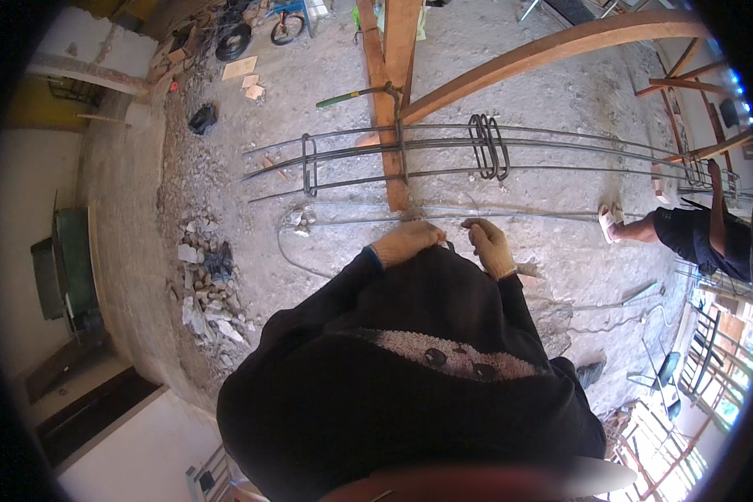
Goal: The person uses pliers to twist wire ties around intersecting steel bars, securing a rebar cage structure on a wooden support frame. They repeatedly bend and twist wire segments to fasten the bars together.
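Note:
My left hand (406, 243), in a pale work glove, is held in front of my dark shirt, its fingertips pinched together. What it pinches, if anything, is too small to make out. Just to its right is my right hand (489, 249), gloved too, with thumb and fingers curled together; its contents cannot be told. Beyond both hands lies a rebar cage (351, 152) of long steel bars. Several rectangular stirrups (490, 147) are bunched on it right of the timber, and a single stirrup (309, 165) hangs near its left end.
A wooden post (400, 50) and curved timber (552, 63) cross the far side; a green-handled bar (349, 98) meets the post. Another person (701, 238) stands at right by the cage's end. Rubble (205, 309) lies left; a thin rod (351, 222) lies on the concrete floor.

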`<state>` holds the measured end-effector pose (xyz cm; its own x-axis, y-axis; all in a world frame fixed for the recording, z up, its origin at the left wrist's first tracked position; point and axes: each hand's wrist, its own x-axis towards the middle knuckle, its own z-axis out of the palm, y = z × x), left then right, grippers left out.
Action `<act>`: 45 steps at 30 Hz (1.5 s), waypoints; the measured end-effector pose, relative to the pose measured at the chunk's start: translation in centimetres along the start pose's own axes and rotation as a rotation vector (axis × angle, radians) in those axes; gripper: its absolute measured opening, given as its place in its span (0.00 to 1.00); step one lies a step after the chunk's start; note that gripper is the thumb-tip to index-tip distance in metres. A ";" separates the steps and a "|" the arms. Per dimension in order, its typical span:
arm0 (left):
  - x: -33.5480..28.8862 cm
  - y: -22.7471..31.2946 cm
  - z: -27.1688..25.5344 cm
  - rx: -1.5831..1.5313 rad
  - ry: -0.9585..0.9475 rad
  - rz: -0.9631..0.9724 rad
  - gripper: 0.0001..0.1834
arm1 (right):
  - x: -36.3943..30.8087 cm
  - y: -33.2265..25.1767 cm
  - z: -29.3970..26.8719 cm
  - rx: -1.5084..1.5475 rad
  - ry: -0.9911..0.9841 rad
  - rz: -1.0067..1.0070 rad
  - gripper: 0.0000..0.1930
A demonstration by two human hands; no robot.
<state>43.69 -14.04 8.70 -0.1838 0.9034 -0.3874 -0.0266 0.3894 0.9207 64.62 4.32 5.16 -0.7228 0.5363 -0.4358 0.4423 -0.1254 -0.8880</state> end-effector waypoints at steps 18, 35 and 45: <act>-4.4 5.1 -0.8 0.170 0.703 0.037 0.22 | 2.1 0.0 4.4 -0.071 0.131 -0.094 0.17; 0.8 6.1 -19.9 1.107 0.795 0.425 0.25 | 5.9 -4.5 5.4 0.305 0.288 0.001 0.24; 8.8 5.4 -28.7 0.652 -0.407 -0.249 0.27 | 9.4 -7.9 9.4 0.597 0.354 0.023 0.28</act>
<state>13.76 -9.10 11.60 0.1277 0.7219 -0.6801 0.5823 0.5005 0.6406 49.30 2.48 6.67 -0.4556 0.7552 -0.4713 0.0140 -0.5233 -0.8521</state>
